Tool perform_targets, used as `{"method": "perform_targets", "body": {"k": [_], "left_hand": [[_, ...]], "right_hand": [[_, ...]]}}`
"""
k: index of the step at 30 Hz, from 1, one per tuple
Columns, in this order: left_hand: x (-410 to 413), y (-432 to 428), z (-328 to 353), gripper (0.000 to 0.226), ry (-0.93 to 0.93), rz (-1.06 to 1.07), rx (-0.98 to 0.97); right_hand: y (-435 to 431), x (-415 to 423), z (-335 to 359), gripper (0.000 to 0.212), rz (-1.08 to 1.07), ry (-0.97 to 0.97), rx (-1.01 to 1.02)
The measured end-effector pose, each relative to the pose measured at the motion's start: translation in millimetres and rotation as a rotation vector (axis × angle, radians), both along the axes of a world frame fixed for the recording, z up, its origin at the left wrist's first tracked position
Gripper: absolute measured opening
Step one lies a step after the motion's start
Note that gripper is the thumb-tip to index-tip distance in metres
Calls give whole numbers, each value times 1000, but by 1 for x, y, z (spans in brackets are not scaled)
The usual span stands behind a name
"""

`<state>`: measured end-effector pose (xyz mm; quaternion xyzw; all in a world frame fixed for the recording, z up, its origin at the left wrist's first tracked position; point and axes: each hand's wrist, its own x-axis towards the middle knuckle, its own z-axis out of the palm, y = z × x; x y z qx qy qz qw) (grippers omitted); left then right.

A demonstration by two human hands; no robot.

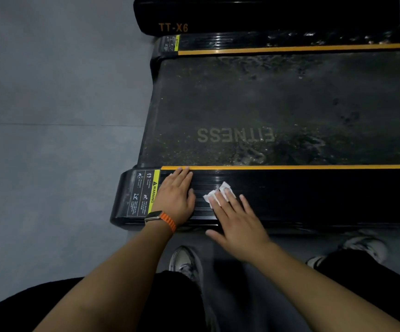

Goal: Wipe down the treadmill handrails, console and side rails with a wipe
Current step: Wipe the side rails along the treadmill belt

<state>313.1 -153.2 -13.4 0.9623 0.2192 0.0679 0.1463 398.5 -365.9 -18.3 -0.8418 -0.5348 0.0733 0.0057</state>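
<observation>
A crumpled white wipe (218, 194) is being pressed onto the ribbed black top of the treadmill's near side rail (314, 200), close to the end of the rail that lies to the left in view, under the straight, spread fingers of the right hand (238, 224); only the fingertips are lying on it and nothing is being gripped. Just to the left, the left hand (176, 197) is being laid flat on the same rail, fingers straight and held together, their tips reaching the orange stripe (290, 167) along the rail's inner edge; the wipe is not being touched by this hand. A watch on an orange band (159, 219) is being worn on the left wrist. At the rail's end, partly covered by the left hand, a label (144, 195) is being shown: "WARNING" with a triangle sign can be read on its yellow band, while the pictograms and small lines beside it are too fine to be read. Beyond the rail, the dusty, scuffed belt (266, 92) is being seen with "FITNESS" printed on it, upside down from this view. Across the belt, the far side rail (242, 41) is carrying the same orange stripe and a similar label, unreadable. Behind it, "TT-X6" is being shown in orange letters on a black housing (266, 13). Two pale shoes (184, 262) are being planted on the grey floor (50, 92) beside the near rail
</observation>
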Motion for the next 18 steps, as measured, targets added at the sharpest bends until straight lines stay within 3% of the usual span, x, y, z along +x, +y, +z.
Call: {"method": "perform_targets", "body": {"k": [5,8,14,18], "left_hand": [[0,0,1,58,7,-3,20],[-1,1,0,58,13,-4,8],[-1,1,1,58,15,-4,-3],[0,0,2,61,25,-8,3]], "right_hand": [[-53,21,0,86,-71,-87,3],[-39,2,-3,88,-138,-58,9],[-27,-12,-12,85,20,-101,52],[-72,5,-8,82,-53,-140,54]]}}
